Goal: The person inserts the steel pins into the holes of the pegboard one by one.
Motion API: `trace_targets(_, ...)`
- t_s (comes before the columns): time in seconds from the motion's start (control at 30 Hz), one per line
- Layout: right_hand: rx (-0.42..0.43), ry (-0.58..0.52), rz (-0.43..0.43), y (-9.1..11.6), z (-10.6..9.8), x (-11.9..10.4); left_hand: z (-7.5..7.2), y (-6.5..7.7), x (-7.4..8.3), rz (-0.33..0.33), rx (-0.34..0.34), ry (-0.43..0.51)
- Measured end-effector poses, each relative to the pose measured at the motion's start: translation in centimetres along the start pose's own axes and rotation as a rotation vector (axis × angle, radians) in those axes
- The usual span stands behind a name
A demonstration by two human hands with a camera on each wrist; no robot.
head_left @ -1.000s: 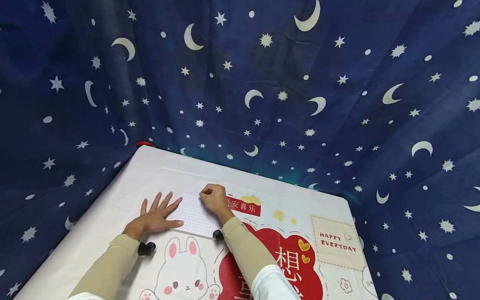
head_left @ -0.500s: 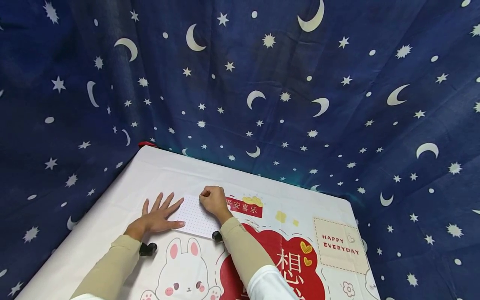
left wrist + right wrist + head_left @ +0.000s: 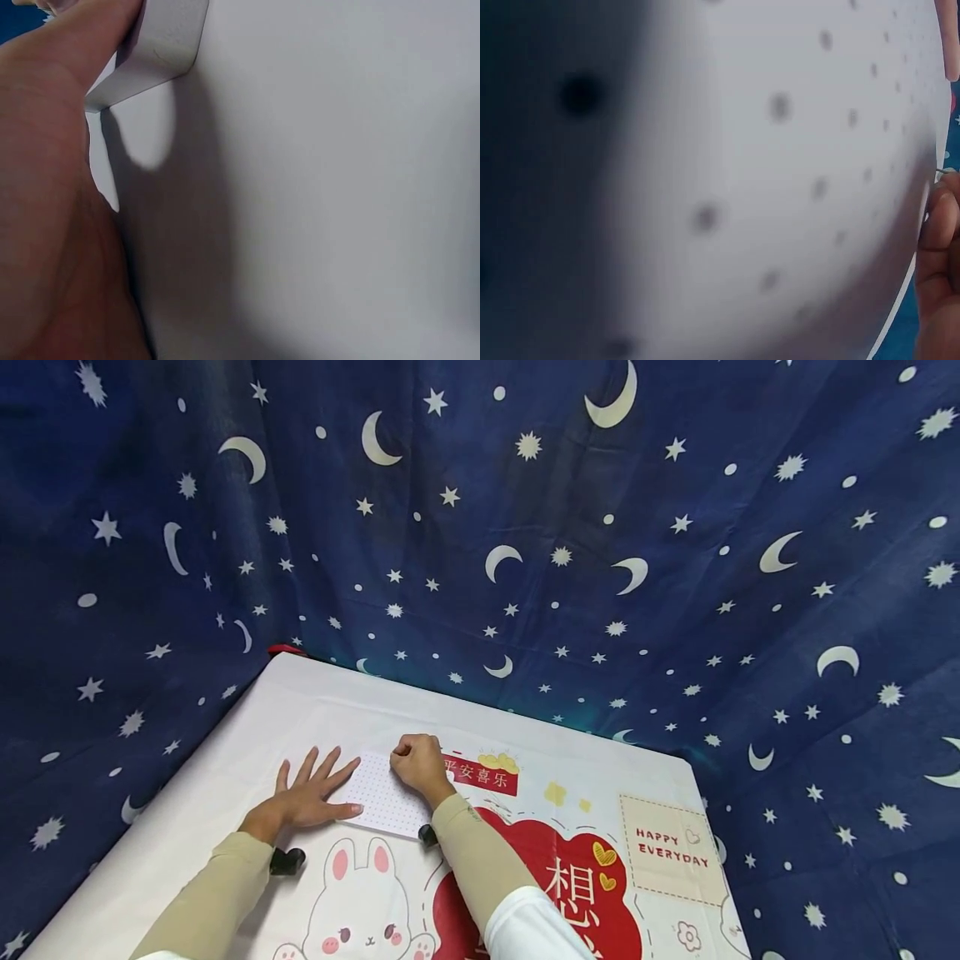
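Observation:
A white board with rows of small dark dots lies flat on the table. My left hand spreads its fingers beside it, thumb at the board's near left edge. The left wrist view shows that thumb against the board's thick rounded corner. Over the board's far right part, my right hand is curled with its fingertips together. In the right wrist view, a thin dark pin-like tip sticks out from the pinching fingers, close over the dotted face. Most of that piece is hidden.
The tablecloth is white, printed with a rabbit, red shapes and lettering. A dark blue curtain with moons and stars hangs close behind the table and along both sides. Black wrist cameras hang under both wrists.
The head view has shifted slightly. My right hand has turned a little, and the grey tip seen under its fingers earlier is now hidden in the head view. The left hand stays in place.

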State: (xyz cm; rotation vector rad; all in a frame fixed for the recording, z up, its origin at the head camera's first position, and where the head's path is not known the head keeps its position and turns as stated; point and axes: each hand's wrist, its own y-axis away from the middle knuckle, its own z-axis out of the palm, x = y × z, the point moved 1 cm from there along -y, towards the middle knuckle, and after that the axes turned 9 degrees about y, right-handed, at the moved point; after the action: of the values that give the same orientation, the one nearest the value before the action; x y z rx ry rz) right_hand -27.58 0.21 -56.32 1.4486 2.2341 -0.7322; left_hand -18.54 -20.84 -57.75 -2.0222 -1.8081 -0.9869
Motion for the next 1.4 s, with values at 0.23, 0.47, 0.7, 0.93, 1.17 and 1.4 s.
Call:
trace_targets(0.23, -0.086, -0.058, 0.085, 0.7, -0.2, 0.1, 0.5, -0.1, -0.7, -0.004, -0.004, 0.019)
trace_targets(0.47, -0.033, -0.21, 0.164, 1.3, -1.7, 1.4, 0.5, -0.4, -1.2, 0.018, 0.003, 0.025)
trace_targets(0.7, 0.0, -0.264, 0.251, 2.9, -4.5, 4.2, 0.0, 0.4, -0.5, 0.047, 0.025, 0.053)
trace_targets(0.93, 0.032, -0.276, 0.327, 5.8, -8.0, 7.8, 0.7, 0.4, 0.0, 0.014, 0.0, 0.013)
trace_targets(1.17, 0.04, -0.173, 0.35, 7.8, -10.7, 11.2, 0.5, 0.6, -0.2, 0.028, -0.008, 0.015)
trace_targets(1.4, 0.002, -0.111, 0.46, 9.6, -11.9, 13.9, 0.3, 0.2, 0.0, 0.044, -0.01, 0.043)
